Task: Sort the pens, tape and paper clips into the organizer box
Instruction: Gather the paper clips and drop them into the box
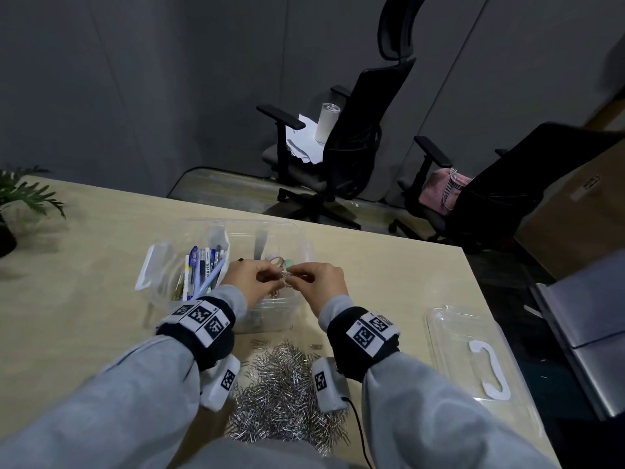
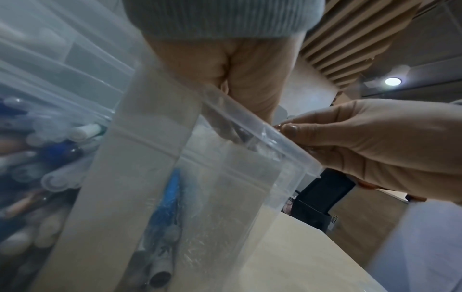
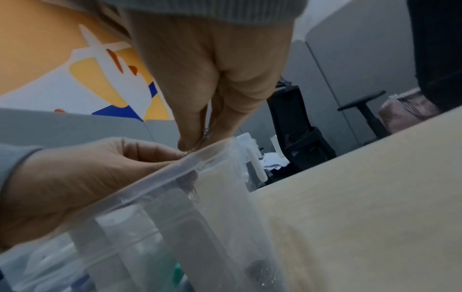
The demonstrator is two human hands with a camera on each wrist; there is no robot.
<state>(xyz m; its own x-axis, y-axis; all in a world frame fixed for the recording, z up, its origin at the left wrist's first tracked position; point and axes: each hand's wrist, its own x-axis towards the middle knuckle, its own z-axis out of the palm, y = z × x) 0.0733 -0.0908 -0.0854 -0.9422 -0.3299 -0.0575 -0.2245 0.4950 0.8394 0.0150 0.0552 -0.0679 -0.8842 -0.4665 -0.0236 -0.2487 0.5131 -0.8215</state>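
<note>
A clear organizer box (image 1: 299, 236) stands mid-table. Pens (image 1: 203, 270) fill its left compartment, and tape rolls (image 1: 277, 260) lie in a rear one. Above the box's near right compartment, my left hand (image 1: 275, 280) and right hand (image 1: 297, 278) meet fingertip to fingertip. Both pinch a small tangle of paper clips (image 1: 286, 274). In the right wrist view the clips (image 3: 206, 131) hang between my right fingers just over the box rim (image 3: 160, 181). A big pile of silver paper clips (image 1: 287, 390) lies on the table between my forearms.
The box's clear lid (image 1: 449, 336) with its white handle lies at the right, close to the table edge. A few loose clips (image 1: 260, 343) sit in front of the box. A potted plant (image 1: 20, 201) stands far left. Two office chairs (image 1: 341, 140) stand beyond the table.
</note>
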